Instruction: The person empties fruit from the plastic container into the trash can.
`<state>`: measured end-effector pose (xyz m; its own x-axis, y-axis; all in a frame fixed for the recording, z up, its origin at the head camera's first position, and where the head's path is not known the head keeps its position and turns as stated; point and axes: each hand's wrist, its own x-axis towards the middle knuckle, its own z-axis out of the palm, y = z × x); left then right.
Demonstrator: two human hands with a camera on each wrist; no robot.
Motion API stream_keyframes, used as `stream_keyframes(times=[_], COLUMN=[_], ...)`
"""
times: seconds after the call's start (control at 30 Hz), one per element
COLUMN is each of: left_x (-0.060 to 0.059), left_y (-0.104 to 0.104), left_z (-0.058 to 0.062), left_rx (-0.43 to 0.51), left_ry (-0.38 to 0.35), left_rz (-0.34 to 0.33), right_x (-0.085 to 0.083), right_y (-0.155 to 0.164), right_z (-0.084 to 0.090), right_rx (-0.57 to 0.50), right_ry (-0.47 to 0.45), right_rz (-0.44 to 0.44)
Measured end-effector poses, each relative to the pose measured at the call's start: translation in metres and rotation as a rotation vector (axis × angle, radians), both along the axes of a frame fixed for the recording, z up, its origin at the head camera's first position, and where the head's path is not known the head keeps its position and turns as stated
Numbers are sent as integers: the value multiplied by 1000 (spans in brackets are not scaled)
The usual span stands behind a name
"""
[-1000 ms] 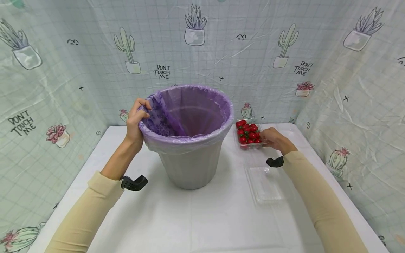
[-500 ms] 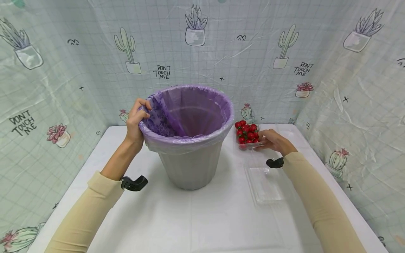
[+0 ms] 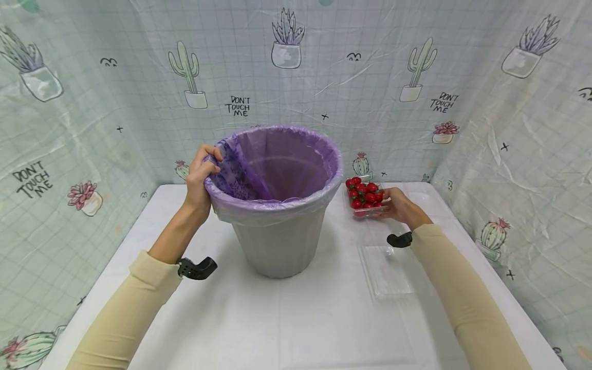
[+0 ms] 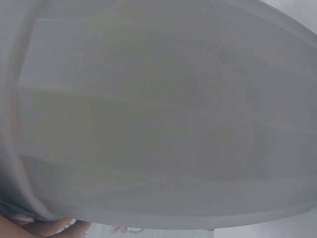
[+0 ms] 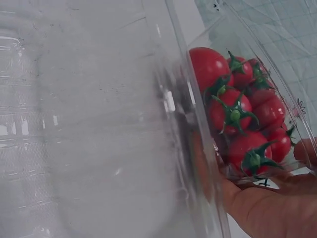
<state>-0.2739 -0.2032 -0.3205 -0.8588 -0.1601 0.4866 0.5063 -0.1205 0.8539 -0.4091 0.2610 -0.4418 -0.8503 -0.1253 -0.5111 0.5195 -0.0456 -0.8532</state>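
A grey bin [image 3: 277, 241] lined with a purple bag [image 3: 277, 164] stands mid-table. My left hand [image 3: 201, 172] grips the bag's folded edge at the bin's left rim; the left wrist view shows only the bin's grey wall [image 4: 158, 119] close up. Right of the bin, my right hand [image 3: 399, 205] holds a clear plastic box of cherry tomatoes [image 3: 365, 197] by its near right side, lifted a little. In the right wrist view the box of cherry tomatoes [image 5: 242, 119] rests against my palm, fingers curled beneath it.
A clear plastic lid [image 3: 387, 270] lies on the white table [image 3: 296, 318] in front of the tomato box. Cactus-print sheeting [image 3: 92, 103] closes in the back and both sides.
My right hand has raised the tomato box slightly and brought it a little nearer the bin. The left hand has kept its hold on the bag's edge.
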Motion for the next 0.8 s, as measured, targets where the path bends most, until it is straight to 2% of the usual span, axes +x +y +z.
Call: stream_keyframes(times=[0.23, 0.53, 0.67, 0.8], left_x=[-1, -1, -1, -1], left_y=[0, 1, 0, 0], left_z=[0, -1, -1, -1], left_rx=[0, 10, 10, 13], left_ry=[0, -3, -1, -3], left_rz=[-2, -5, -5, -8], right_x=[2, 4, 7, 9], right_y=[0, -1, -1, -3], right_z=[0, 6, 11, 18], right_rx=[-30, -171, -217, -196], right_ry=[32, 54, 67, 111], right_rz=[-41, -126, -127, -117])
